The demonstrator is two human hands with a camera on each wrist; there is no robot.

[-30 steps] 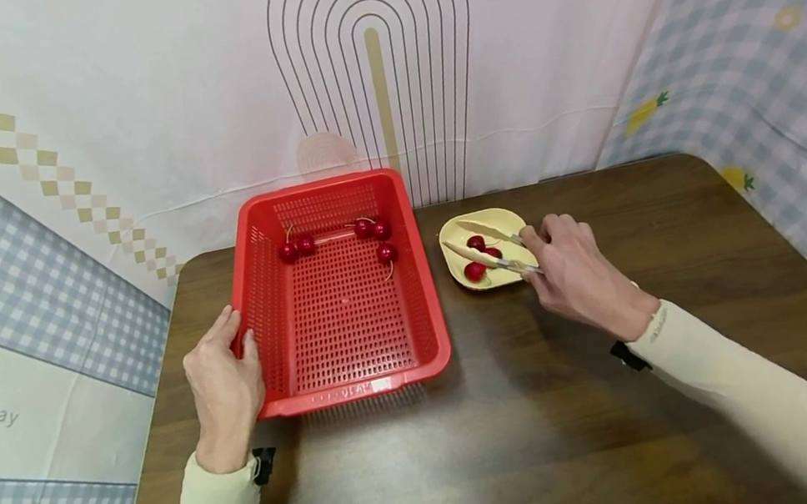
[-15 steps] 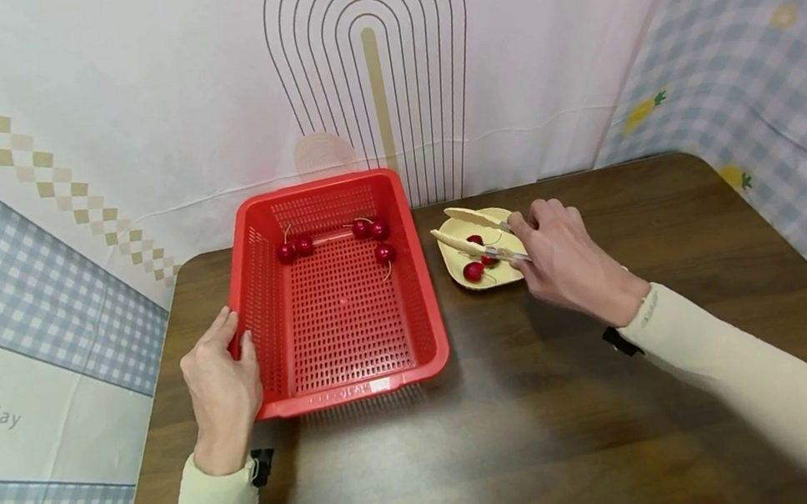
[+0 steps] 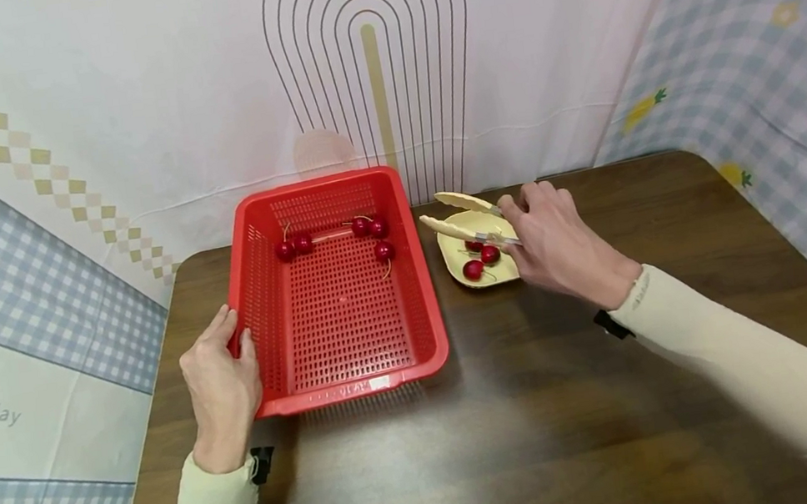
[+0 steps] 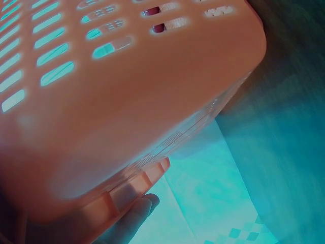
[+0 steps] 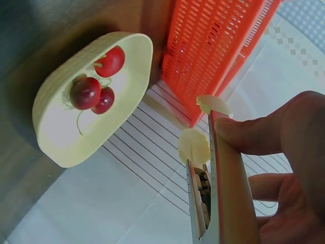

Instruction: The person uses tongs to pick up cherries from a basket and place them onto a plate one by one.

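I see the tongs [image 3: 456,231] raised over the yellow dish [image 3: 452,261], their two arms apart — they point forward and left from the right hand [image 3: 561,245], whose thumb and fingers are clamped on the metal handle. Three cherries [image 3: 490,254] lie in that dish, just left of the hand. The left hand [image 3: 220,375] (well apart from the dish) grips the left rim of the red basket [image 3: 345,392] — five cherries [image 3: 384,251] sit inside — at the wooden table [image 3: 430,467].
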